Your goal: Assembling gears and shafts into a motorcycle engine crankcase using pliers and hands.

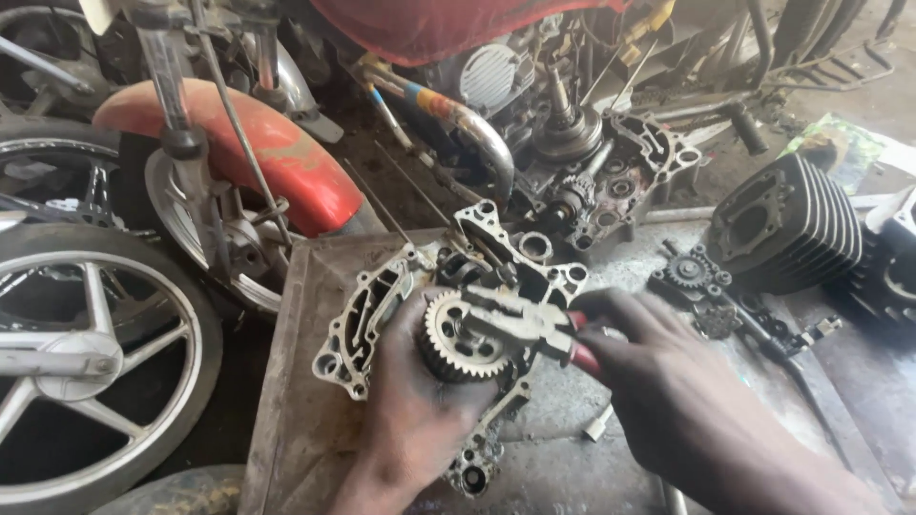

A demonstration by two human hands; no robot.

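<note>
My left hand point(420, 401) has its grip closed around the round steel toothed gear point(458, 336), which sits in the grey cast-aluminium engine case half point(367, 315) lying on the dirty metal counter point(305, 420). My right hand point(668, 381) is closed on the red-handled steel pliers point(534, 329), whose nose lies across the gear's centre. I judge the gear heavy, stiff and oily, best held by its toothed rim

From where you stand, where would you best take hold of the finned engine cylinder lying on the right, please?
Probably by the finned sides of the cylinder, from above. It lies tipped on its side with the bore facing left, so the fins give opposing ridges; nothing rests on it.
</note>
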